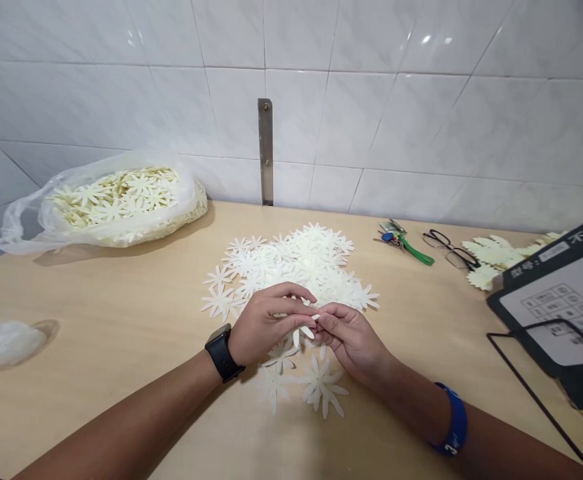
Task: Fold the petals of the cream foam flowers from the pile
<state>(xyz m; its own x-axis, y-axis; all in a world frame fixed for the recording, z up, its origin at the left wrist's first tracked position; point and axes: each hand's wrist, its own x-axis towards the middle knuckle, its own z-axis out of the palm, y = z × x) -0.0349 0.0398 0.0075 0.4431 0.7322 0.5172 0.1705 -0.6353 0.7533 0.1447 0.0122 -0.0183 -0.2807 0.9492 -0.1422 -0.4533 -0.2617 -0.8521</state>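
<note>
White flower [296,336], between left grip [264,320], right grip [354,341]

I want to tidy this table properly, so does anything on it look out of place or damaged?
Mainly the black-framed eyeglasses and the metal keys with a green fabric strap: they look like personal belongings, lying to the right of the loose heap of white flower-shaped pieces. No damage stands out.

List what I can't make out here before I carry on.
Head view: middle of the held flower piece, hidden by the left hand and right hand.
Head view: lower layers of the flower pile, covered by pieces on top.
Head view: rest of the printed panel, cut off by the right edge.
</note>
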